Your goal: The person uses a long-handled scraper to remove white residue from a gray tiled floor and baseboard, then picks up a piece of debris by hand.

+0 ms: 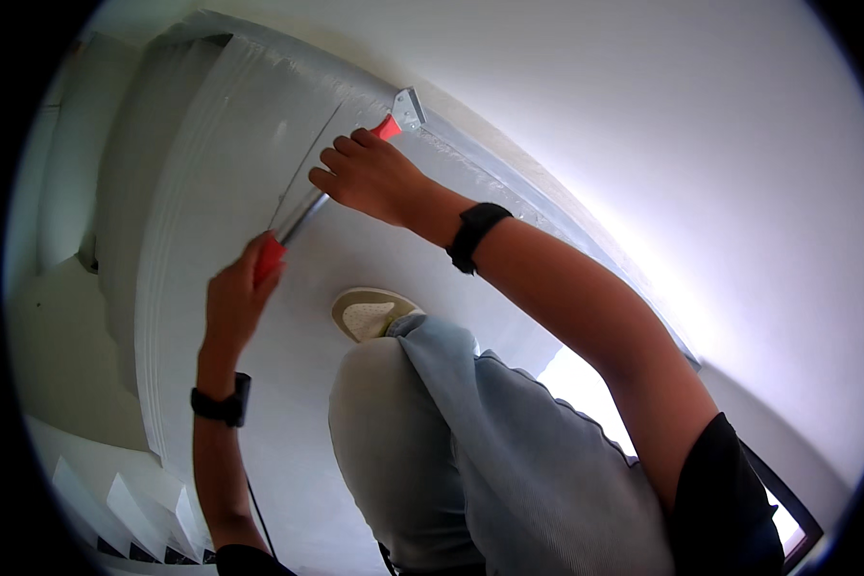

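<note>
A long-handled scraper [304,219] runs slantwise across the upper middle, with a metal shaft, red grips and a flat metal head [410,109]. My left hand [232,305] is closed round the red grip at its lower end. Higher up, my right hand [370,178] wraps the handle just below the head, palm hidden. The head is at the strip where the grey floor [230,182] meets the pale wall [586,106]. Whitish scuffs and crumbs mark the floor along that edge. Both wrists carry a dark band.
My shoe [367,315] and bent jeans-clad knee [394,432] are below the scraper. White stair steps [134,509] descend at the lower left, beyond the floor's ridged edge [154,317]. A thin dark line crosses the floor beside the shaft. Bright light falls on the wall.
</note>
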Tool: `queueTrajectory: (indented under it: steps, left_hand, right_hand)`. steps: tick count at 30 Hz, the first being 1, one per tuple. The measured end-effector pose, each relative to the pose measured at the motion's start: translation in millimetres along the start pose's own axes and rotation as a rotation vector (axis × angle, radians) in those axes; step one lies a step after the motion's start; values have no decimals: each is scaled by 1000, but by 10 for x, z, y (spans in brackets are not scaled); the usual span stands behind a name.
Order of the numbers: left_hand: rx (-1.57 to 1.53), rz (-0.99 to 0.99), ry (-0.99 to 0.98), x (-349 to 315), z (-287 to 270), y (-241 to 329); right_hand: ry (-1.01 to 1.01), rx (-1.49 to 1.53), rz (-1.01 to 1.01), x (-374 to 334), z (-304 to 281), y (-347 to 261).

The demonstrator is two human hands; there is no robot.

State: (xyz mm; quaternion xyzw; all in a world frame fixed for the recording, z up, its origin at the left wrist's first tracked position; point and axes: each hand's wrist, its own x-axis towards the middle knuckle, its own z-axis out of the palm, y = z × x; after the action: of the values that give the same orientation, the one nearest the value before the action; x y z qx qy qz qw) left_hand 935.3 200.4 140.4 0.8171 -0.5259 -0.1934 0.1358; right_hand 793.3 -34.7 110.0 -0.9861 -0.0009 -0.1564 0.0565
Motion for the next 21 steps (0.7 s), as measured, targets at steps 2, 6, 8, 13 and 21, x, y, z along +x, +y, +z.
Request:
queueTrajectory:
  steps: [2, 6, 8, 13, 21]
  left_hand:
    - [91, -49, -10, 47, -36, -12]
    - [216, -52, 64, 135, -130, -209]
    - [366, -32, 88, 115, -154, -410]
    - [372, 17, 122, -23, 112, -923]
    - [381, 71, 92, 261, 53, -847]
  right_hand:
    - [7, -58, -67, -50, 78, 9]
    - [84, -132, -103, 53, 200, -78]
    - [115, -176, -128, 156, 340, -216]
    - [129, -232, -67, 153, 737, -643]
    - [56, -245, -44, 149, 610, -426]
